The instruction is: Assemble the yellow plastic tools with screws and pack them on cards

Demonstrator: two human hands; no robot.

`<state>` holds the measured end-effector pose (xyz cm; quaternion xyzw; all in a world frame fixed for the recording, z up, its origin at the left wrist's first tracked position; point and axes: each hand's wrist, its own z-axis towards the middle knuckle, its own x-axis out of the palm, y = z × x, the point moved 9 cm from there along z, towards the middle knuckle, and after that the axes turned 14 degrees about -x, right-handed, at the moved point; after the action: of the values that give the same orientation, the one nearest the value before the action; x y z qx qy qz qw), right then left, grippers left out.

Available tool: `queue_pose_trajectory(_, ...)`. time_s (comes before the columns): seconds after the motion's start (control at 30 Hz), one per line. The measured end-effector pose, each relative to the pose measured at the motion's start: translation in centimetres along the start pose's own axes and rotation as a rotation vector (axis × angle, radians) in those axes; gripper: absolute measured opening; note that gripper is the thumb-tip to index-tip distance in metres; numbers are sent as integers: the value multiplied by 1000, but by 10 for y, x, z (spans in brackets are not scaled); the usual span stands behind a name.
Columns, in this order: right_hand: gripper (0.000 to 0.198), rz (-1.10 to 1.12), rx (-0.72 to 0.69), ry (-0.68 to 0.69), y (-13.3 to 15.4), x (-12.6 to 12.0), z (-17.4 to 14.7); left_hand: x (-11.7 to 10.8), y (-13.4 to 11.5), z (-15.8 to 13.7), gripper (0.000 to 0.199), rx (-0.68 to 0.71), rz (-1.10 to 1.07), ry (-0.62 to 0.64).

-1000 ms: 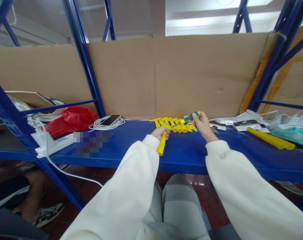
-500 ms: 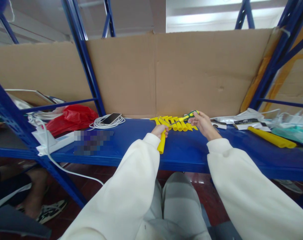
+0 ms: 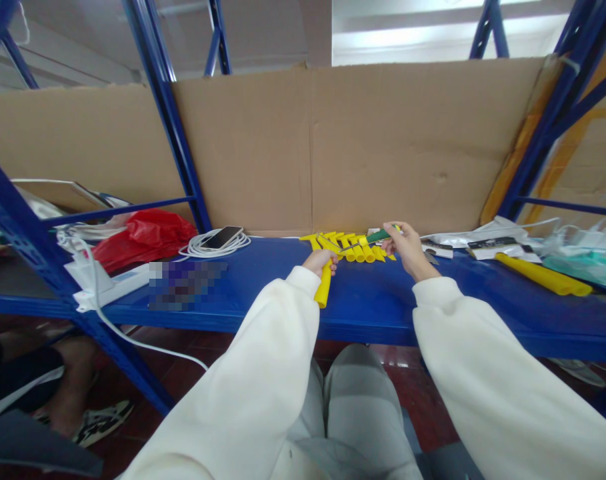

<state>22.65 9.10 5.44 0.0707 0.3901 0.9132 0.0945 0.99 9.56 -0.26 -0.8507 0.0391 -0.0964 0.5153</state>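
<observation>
My left hand is closed round a yellow tube, whose lower end sticks out below the fist towards me. A screwdriver with a green and yellow handle is pinched in the fingers of my right hand. Its thin metal shaft points left to the top of my left fist; the fingers hide where the tip meets the tube. Behind the shaft, a row of several short yellow tubes lies on the blue shelf.
Left on the shelf are a phone on a coiled white cable, a red plastic bag and a white power strip. Longer yellow tubes lie right. A cardboard sheet stands behind. Another person's leg shows lower left.
The screwdriver handle has turned about its length, showing more green than before. My right fingers have shifted slightly on it. My left hand and the tube have stayed in place.
</observation>
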Motion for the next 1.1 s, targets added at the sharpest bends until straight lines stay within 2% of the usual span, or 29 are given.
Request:
queue_pose_trajectory(0.13,54,56,50,39,-1,4,-3,-1,-3,-2,22,31,9,-22)
queue_pose_trajectory(0.4,38,244,205,156,-4,15,-7,-4,-2,-1,24,15,-37,-54)
queue_pose_trajectory(0.5,39,220,192,140,-5,15,-8,-5,-3,-1,22,16,-36,-57)
queue_pose_trajectory(0.7,48,130,76,62,-3,10,-5,-6,-3,0,22,28,-27,-55)
queue_pose_trajectory(0.93,55,85,100,35,-5,7,-6,-3,-3,2,21,30,0,-23)
queue_pose_trajectory(1.1,48,170,128,104,-2,12,-6,-3,-3,3,24,26,-31,-11)
